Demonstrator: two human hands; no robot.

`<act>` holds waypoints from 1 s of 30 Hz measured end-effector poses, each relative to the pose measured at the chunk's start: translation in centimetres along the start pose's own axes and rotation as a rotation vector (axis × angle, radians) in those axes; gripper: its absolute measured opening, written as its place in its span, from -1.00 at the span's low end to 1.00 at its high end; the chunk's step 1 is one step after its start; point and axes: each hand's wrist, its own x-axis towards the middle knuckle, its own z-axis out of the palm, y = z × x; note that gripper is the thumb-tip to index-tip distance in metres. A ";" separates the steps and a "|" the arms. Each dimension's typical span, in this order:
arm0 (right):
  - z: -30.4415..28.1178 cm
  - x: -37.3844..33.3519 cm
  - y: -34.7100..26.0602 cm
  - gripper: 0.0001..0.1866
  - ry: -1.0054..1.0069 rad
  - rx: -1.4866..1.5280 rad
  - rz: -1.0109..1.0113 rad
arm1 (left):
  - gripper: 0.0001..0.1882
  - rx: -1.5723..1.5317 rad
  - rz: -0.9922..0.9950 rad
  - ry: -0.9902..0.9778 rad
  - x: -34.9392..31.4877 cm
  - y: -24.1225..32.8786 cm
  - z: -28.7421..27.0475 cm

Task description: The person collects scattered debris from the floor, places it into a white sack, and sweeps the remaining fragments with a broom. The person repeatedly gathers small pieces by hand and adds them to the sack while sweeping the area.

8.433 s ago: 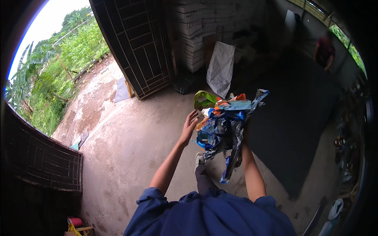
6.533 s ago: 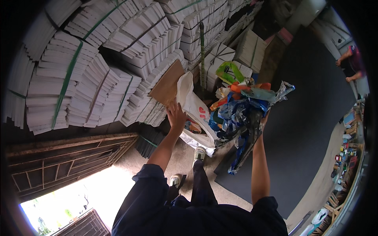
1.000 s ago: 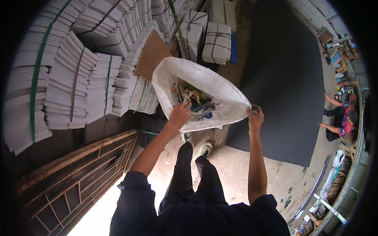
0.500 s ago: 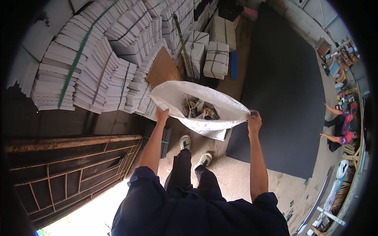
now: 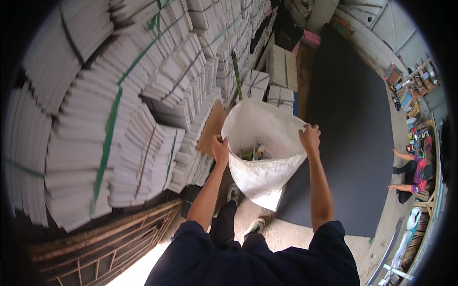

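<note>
Frame left: strapped white bundle stacks [image 5: 119, 119] filling it. Centre: left hand [image 5: 220, 148] gripping the left rim of the white woven sack [image 5: 260, 162], right hand [image 5: 310, 139] gripping the right rim, mouth spread wide between them, sack hanging downward over the shoes. Dark mat [image 5: 353, 133] lying right.

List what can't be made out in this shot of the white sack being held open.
- Sack contents, head view: only a few scraps show; the white sack walls hide the rest.
- Left hand and right hand grip: fingertips curl over the rim, hidden inside.
- Feet: partly covered by the sack.
- Seated person: too small at the fisheye rim.
- Stacked white bundles: left side blurred.
</note>
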 end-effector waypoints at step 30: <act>10.3 14.0 -14.9 -0.77 -0.142 0.722 -0.302 | -0.64 -0.310 -0.230 -0.482 8.3 9.5 1.2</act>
